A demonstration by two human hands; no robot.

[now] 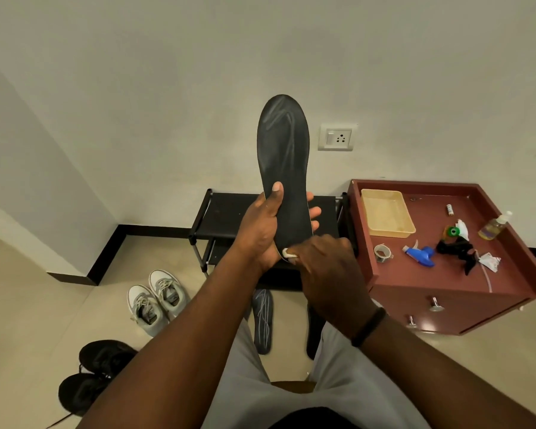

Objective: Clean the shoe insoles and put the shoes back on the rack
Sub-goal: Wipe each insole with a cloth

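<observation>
Insole cleaning by a pale wall, over a beige tiled floor

The left hand point(262, 230) grips a dark insole point(283, 168) upright above the black rack point(226, 218); the right hand point(328, 267) pinches a white wipe point(288, 253) against its heel. Grey sneakers point(157, 300) sit on the floor.

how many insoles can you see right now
3, perhaps more hidden. One insole is upright in the left hand; the right hand holds a white wipe at its heel. A second and a third lie on the floor, partly behind the arms.
</observation>
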